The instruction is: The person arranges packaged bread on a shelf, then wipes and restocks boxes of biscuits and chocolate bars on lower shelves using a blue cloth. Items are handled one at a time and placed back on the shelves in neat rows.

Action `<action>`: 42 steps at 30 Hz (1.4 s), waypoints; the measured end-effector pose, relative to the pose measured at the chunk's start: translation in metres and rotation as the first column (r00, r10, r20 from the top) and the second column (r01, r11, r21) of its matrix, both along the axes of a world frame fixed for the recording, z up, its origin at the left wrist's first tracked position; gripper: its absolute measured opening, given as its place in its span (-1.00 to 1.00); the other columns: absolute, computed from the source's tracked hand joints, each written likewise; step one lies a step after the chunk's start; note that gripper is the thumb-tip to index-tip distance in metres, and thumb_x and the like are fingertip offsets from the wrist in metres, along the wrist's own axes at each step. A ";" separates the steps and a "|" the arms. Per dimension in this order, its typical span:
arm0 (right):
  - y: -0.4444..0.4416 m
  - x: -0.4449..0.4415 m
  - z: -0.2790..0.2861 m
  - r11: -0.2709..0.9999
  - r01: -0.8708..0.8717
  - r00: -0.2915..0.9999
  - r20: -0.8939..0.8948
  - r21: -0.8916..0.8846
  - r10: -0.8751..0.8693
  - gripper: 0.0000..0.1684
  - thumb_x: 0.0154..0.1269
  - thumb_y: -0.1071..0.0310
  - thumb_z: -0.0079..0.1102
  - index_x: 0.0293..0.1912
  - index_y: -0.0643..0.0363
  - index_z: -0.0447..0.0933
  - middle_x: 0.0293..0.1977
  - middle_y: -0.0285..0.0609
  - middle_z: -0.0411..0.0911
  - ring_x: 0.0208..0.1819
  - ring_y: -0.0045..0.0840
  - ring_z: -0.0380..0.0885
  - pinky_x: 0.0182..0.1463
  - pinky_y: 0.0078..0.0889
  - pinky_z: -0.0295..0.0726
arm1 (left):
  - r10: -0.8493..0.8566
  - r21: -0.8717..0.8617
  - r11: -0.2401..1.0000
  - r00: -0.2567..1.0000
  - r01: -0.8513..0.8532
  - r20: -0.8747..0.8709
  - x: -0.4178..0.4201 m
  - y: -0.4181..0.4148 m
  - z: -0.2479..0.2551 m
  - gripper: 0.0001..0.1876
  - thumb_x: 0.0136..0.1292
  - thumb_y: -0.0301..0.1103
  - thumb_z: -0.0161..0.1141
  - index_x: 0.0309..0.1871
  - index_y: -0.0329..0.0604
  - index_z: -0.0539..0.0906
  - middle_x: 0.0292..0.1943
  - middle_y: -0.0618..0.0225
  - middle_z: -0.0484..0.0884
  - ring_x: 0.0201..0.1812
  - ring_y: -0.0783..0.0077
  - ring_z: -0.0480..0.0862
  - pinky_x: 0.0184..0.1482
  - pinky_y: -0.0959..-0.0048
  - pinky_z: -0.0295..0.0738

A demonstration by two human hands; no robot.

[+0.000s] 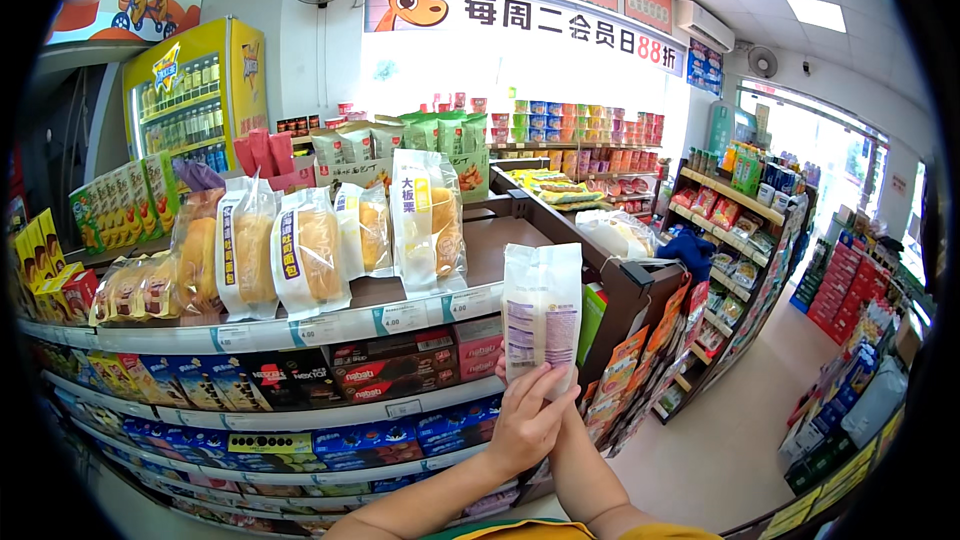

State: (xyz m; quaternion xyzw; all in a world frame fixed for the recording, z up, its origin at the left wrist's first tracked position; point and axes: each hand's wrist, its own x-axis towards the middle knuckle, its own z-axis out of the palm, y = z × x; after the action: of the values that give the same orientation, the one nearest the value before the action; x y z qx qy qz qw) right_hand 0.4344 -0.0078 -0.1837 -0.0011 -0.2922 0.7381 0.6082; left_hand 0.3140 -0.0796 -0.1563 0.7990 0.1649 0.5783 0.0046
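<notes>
My left hand [527, 414] presses its fingers on the lower front of a white plastic food package [542, 307]. The package stands upright with its back, printed with purple text blocks, towards me. Mostly hidden behind it, my right hand [501, 367] supports it, and a few of its fingertips show at the left edge. To the left, bagged toast loaves [311, 251] stand in a row on the top shelf. A taller bread bag [429, 221] is the nearest of them to my hands. The brown shelf top [502, 234] shows bare behind the held package.
A price rail [420, 315] edges the shelf, above boxed wafers [397, 375] and blue biscuit boxes [360, 446]. The dark shelf end [637, 292] carries hanging snack packets [619, 382]. An aisle floor [705, 450] runs right, past another snack rack [727, 240] and stacked cartons [847, 277].
</notes>
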 end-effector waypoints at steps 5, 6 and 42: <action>-0.002 0.000 -0.008 1.000 -0.014 1.000 0.002 0.004 0.014 -0.40 0.58 0.03 -0.11 0.32 0.31 0.42 0.14 -0.01 0.59 0.16 -0.25 0.60 0.28 -0.18 0.58 | 0.017 -0.002 1.000 1.000 -0.017 0.000 -0.004 -0.005 -0.004 -0.56 0.10 -0.59 0.34 0.10 -0.09 0.78 0.28 0.18 0.60 0.31 0.00 0.53 0.32 0.10 0.42; -0.002 0.000 -0.013 1.000 -0.021 1.000 -0.007 0.000 0.021 -0.40 0.58 0.02 -0.11 0.31 0.32 0.43 0.14 -0.01 0.59 0.15 -0.24 0.60 0.27 -0.18 0.58 | 0.025 -0.005 1.000 1.000 -0.025 -0.001 -0.005 -0.005 -0.004 -0.58 0.10 -0.59 0.36 0.06 -0.07 0.80 0.26 0.18 0.62 0.29 0.00 0.54 0.31 0.13 0.44; 0.094 0.000 0.157 0.210 0.508 -0.046 0.270 0.836 -0.962 -0.39 0.36 0.65 0.19 0.38 0.35 0.40 0.27 -0.01 0.46 0.13 -0.35 0.65 0.17 -0.41 0.72 | 0.644 0.409 0.739 0.740 -0.536 -0.193 -0.051 0.136 0.141 -0.51 0.18 -0.33 0.36 0.17 -0.34 0.64 0.33 0.01 0.53 0.49 -0.16 0.34 0.57 -0.08 0.05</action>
State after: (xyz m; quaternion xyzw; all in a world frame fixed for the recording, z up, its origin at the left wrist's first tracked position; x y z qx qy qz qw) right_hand 0.4347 0.0865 -0.0269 -0.3372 -0.6448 0.0486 0.6842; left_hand 0.2628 0.0563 -0.0152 0.7756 0.3131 0.4294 -0.3407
